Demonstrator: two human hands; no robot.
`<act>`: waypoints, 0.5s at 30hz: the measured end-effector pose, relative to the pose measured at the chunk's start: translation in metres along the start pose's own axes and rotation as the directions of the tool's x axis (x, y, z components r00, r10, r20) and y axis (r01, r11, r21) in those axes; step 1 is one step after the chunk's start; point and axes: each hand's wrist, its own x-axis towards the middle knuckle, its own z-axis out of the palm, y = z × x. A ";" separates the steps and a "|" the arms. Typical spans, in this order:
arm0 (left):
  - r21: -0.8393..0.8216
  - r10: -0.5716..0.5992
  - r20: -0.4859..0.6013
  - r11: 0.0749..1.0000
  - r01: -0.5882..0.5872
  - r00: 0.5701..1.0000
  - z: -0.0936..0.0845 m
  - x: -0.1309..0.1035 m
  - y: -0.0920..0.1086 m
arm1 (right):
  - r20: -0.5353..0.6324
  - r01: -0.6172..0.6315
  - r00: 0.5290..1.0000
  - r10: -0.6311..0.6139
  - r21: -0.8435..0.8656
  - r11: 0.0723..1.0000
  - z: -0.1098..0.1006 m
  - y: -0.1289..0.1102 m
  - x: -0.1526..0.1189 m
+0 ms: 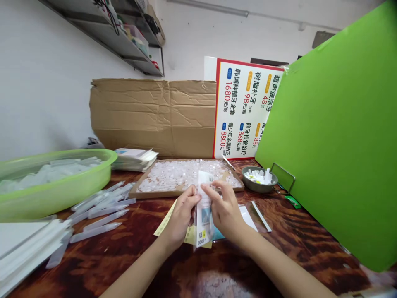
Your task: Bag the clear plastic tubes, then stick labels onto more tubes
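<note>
Standing on the right, a large green board (328, 124) limited movement on that side of the wooden worktop (273, 265). The cardboard sheet (133, 116) stood behind. On the left, the green basin (101, 180) reached the picture's edge, so I judged that the room was wider toward the front right. The shallow tray (161, 194) lay just beyond the hands, and its front rim was the nearest raised edge. At the lower left, the white stack (18, 240) lay beside loose clear tubes (96, 234). The grey bowl (260, 187) sat to the right of the tray.

The printed packet (204, 225) was upright between the 2 hands, above the yellow sheet (167, 221). The left hand (178, 217) had a narrow grip, pinching its left edge. The right hand (228, 211) had its fingers against the upper face; whether they also pinched, I could not tell. It seemed to be a step of pressing or straightening the packet's upper part. Any further move appeared to call for light fingers and a steady left grip, since the packet looked thin and could bend.
</note>
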 end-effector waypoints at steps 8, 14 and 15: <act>0.192 0.015 0.121 0.981 -0.039 0.992 -0.002 -0.005 0.008 | 0.062 -0.038 0.997 0.038 -0.008 0.999 -0.014 -0.009 0.008; 0.324 -0.006 0.266 0.942 -0.083 0.964 0.004 -0.008 0.003 | 0.007 -0.040 0.999 0.042 -0.193 0.980 -0.022 0.006 0.011; 0.308 0.020 0.224 0.947 -0.090 0.974 0.000 -0.007 0.005 | -0.030 -0.045 0.999 0.039 -0.216 0.975 -0.022 0.012 0.012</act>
